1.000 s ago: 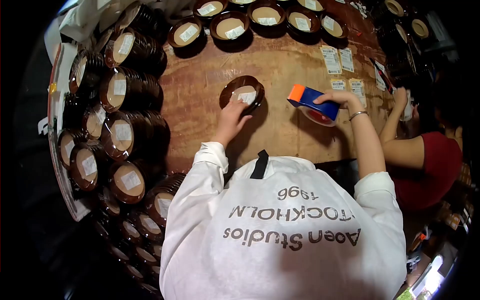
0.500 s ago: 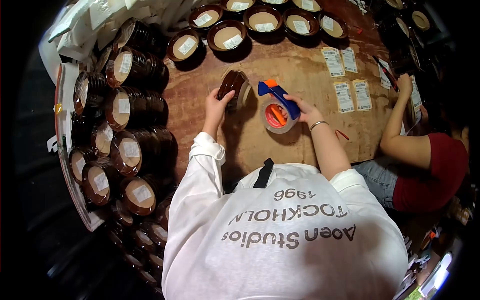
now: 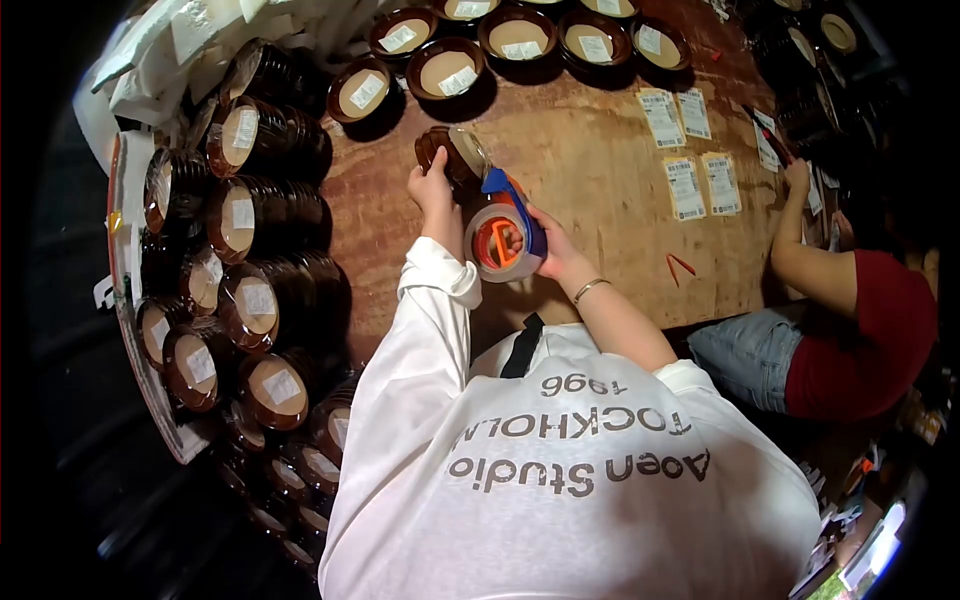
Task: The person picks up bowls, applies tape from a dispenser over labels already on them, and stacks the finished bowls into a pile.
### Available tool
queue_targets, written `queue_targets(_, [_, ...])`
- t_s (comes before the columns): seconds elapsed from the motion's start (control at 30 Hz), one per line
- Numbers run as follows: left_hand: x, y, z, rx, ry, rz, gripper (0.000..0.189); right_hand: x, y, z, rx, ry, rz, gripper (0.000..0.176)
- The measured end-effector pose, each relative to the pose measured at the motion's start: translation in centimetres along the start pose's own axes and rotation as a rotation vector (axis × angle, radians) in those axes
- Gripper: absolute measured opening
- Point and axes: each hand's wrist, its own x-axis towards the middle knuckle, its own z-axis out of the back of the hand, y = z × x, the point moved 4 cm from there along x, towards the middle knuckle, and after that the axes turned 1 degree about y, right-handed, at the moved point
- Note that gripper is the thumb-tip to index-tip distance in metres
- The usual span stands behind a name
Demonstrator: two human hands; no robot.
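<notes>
My left hand (image 3: 432, 190) grips a small stack of brown glazed dishes (image 3: 455, 158), tilted on its side above the wooden table. A pale round face of the stack is turned to the right. In my right hand (image 3: 558, 248) is a tape dispenser (image 3: 533, 225), blue with orange parts and a wide roll of clear tape. Its blue head is up against the stack's right edge; whether tape touches the dishes I cannot make out. Some right-hand fingers show through the middle of the roll.
Brown dishes with white labels (image 3: 447, 75) line the table's far side. Wrapped dish stacks (image 3: 245, 220) fill the left. Printed label sheets (image 3: 685, 190) and a red V-shaped tool (image 3: 680, 268) lie to the right. A co-worker in a red shirt (image 3: 830, 350) sits there, arm on the table.
My right hand has brought the tape dispenser left to the stack. My left hand has turned the stack and shifted it slightly left. The red tool has come into fuller view.
</notes>
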Motion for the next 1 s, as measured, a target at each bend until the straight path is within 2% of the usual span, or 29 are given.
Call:
queue_targets(0.03, [0.4, 0.4, 0.1, -0.051, -0.083, 0.011, 0.018, 0.5, 0.4, -0.5, -0.014, -0.004, 0.031, 0.038])
queue_targets(0.07, [0.5, 0.6, 0.4, 0.009, -0.115, -0.020, 0.026, 1.2, 0.5, 0.0, 0.001, 0.034, 0.015, 0.037])
queue_targets(0.1, [0.8, 1.1, 0.8, 0.012, -0.117, -0.022, 0.026, 1.5, 0.7, 0.1, 0.004, 0.037, 0.012, 0.037])
queue_targets(0.17, [0.8, 0.4, 2.0, 0.474, -0.377, -0.451, 0.038, 2.0, 1.0, 0.1, -0.028, 0.089, -0.055, 0.038])
queue_targets(0.2, [0.1, -0.4, 2.3, 0.476, -0.381, -0.450, 0.038, 2.1, 0.7, 0.1, -0.027, 0.088, -0.059, 0.038])
queue_targets(0.27, [-1.1, -2.7, 2.0, 0.683, -0.153, -0.391, 0.044, 2.2, 0.1, -0.4, -0.068, 0.110, -0.099, 0.040])
queue_targets(0.3, [-0.4, -2.4, 3.1, 0.687, -0.162, -0.391, 0.044, 2.3, -0.1, -0.8, -0.067, 0.112, -0.108, 0.040])
queue_targets(0.37, [1.8, -1.1, 5.1, 0.726, 0.047, -0.444, 0.044, 2.6, -0.1, -1.4, -0.041, 0.096, -0.105, 0.039])
queue_targets(0.4, [2.2, -1.6, 5.6, 0.532, 0.182, -0.375, 0.041, 2.9, -0.2, -1.6, -0.036, 0.098, -0.107, 0.039])
queue_targets(0.43, [2.3, -2.1, 6.2, 0.537, 0.180, -0.373, 0.041, 3.3, -0.2, -1.7, -0.104, 0.082, -0.115, 0.038])
queue_targets(0.63, [0.3, -4.8, 8.7, 0.703, 0.410, 0.060, 0.048, 4.1, 1.0, -1.6, -0.238, 0.063, -0.144, 0.036])
queue_targets(0.67, [1.1, -4.6, 9.5, 1.110, 0.510, -0.409, 0.056, 3.9, 1.7, -1.6, -0.227, 0.077, -0.172, 0.037])
queue_targets(0.7, [0.6, -5.5, 8.9, 1.110, 0.508, -0.405, 0.056, 3.5, 2.2, -2.1, -0.216, 0.090, -0.199, 0.037])
queue_targets(0.77, [-1.3, -7.5, 6.6, 1.531, 0.602, -0.487, 0.054, 3.3, 2.8, -2.5, -0.282, 0.068, -0.202, 0.038])
queue_targets(0.8, [-0.8, -7.4, 6.4, 1.528, 0.600, -0.487, 0.054, 3.2, 2.9, -2.6, -0.332, 0.033, -0.214, 0.039])
queue_targets(0.87, [1.2, -6.9, 5.9, 2.045, 0.593, -0.532, 0.050, 3.4, 3.1, -2.7, -0.383, -0.003, -0.221, 0.042])
queue_targets(0.9, [2.3, -6.8, 6.1, 2.043, 0.596, -0.533, 0.050, 3.5, 3.1, -2.9, -0.356, 0.017, -0.213, 0.042])
queue_targets(0.97, [2.2, -7.6, 5.2, 1.774, 0.665, -1.316, 0.047, 3.6, 3.4, -2.9, -0.330, 0.035, -0.205, 0.042])
queue_targets(1.0, [1.3, -8.3, 3.7, 1.691, 0.822, -1.384, 0.056, 3.7, 3.8, -2.8, -0.328, 0.042, -0.223, 0.040])
